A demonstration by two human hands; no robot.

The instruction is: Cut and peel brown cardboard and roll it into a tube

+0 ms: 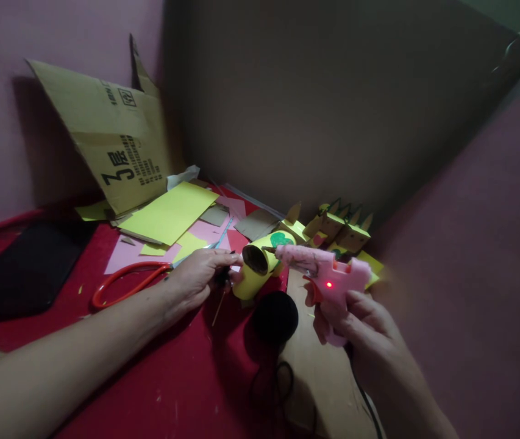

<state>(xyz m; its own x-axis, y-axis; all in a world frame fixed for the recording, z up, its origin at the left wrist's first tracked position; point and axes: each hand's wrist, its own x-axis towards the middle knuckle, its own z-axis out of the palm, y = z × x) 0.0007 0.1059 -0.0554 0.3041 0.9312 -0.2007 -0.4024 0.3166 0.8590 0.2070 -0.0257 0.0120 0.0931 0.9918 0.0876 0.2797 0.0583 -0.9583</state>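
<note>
My right hand [360, 320] is closed around the handle of a pink hot glue gun [321, 268] with a red light lit on its side. Its nozzle points left at the open end of a cardboard tube wrapped in yellow paper [260, 265], which carries a green shape. My left hand [200, 274] pinches the tube's near rim with a small dark thing between the fingers. A thin stick [218, 310] lies just below that hand on the red cloth [150, 366].
Red-handled scissors [125, 283] lie left of my left hand. Yellow and pink paper sheets [168, 213] and a torn cardboard box [104, 131] sit behind. Several small yellow-and-brown paper figures [339, 228] stand at the back right. A black pompom [275, 317], a black cord [278, 384] and a dark tablet [22, 268] are nearby.
</note>
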